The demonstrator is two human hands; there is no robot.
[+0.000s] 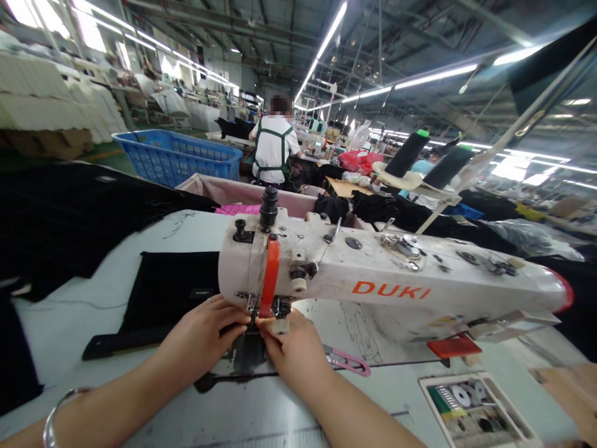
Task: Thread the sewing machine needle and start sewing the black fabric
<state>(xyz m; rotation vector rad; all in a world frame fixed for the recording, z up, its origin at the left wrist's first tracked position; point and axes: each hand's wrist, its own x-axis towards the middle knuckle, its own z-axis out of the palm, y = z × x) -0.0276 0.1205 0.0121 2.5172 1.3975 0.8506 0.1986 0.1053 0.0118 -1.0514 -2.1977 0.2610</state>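
Note:
A white sewing machine (336, 280) with an orange guard (269, 280) stands before me. Black fabric (172, 289) with a small label lies on the table to the left of the needle, and part of it runs under the machine head. My left hand (208, 333) is at the left of the needle, thumb and fingertips pinched together on the cloth. On the other side of the needle my right hand (291, 345) has its thumb and finger closed at the presser foot, partly behind the machine's parts. What its fingertips hold is hard to see.
Pink-handled thread snips (349, 362) lie right of my right hand. A tray (476, 407) of bobbins is sunk in the table at lower right. Black cloth (69, 211) is piled left. Beyond are a blue basket (181, 155), thread cones (408, 154) and a seated person (275, 143).

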